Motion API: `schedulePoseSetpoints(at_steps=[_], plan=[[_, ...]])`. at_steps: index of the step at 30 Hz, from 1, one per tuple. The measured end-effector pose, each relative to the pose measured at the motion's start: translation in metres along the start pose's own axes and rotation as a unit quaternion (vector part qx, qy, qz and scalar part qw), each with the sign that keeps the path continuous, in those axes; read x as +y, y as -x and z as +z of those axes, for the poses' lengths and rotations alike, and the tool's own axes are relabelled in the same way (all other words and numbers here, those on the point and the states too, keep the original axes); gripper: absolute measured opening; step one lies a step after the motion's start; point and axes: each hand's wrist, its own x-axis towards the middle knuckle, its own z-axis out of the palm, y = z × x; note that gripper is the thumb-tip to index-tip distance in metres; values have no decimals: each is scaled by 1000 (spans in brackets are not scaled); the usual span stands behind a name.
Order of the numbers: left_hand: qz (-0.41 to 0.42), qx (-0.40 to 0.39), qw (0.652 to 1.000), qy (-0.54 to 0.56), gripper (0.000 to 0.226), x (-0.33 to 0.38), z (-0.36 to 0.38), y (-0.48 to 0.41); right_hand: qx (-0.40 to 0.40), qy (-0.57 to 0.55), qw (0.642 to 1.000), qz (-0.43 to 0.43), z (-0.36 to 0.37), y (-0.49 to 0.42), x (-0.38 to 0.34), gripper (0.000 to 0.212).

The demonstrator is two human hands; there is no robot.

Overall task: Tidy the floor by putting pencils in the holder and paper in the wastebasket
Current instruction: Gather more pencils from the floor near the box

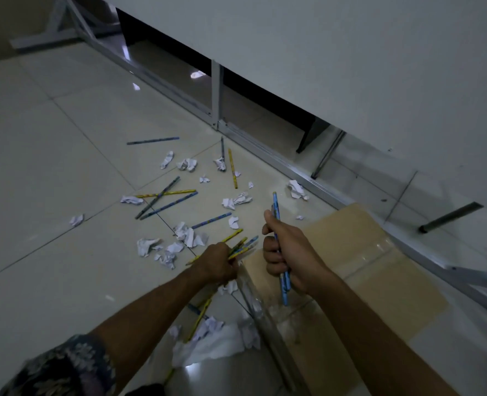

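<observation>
My right hand (286,252) grips blue pencils (276,207) upright above a cardboard box (359,247). My left hand (218,262) grips a bunch of yellow and blue pencils (241,245) low over the tiled floor. More pencils lie scattered ahead: three crossed ones (165,198), a blue one (153,141) further off, a yellow one (232,168) near the table frame, another blue one (211,220) closer in. Crumpled paper balls (189,234) are strewn among them, with more paper (208,338) under my left arm. No holder or wastebasket is in view.
A white table top (322,52) overhangs at the right, its metal frame (265,147) running along the floor. A dark rod (451,217) lies at the right. The tiled floor (50,167) stretches to the left.
</observation>
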Motion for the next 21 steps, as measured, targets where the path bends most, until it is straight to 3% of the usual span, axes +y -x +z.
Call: schedulePoseSetpoints(at_steps=[4, 8, 11, 14, 19, 21], plan=[[33, -31, 999, 19, 44, -1, -5, 1, -14, 33, 999, -26, 0, 5, 4, 29], [-7, -35, 974, 225, 47, -5, -21, 9, -18, 24, 999, -28, -3, 6, 6, 25], [-55, -36, 900, 430, 40, -6, -38, 22, -20, 31, 999, -32, -4, 5, 6, 24], [-40, -75, 816, 572, 33, -7, -58, 36, -16, 68, 996, -47, -3, 8, 7, 25], [-25, -113, 708, 696, 18, -10, -71, 81, -14, 145, 988, -56, 9, 23, 1, 23], [-36, -108, 687, 718, 16, -17, -70, 100, -34, 150, 987, -39, 21, 30, 0, 24]])
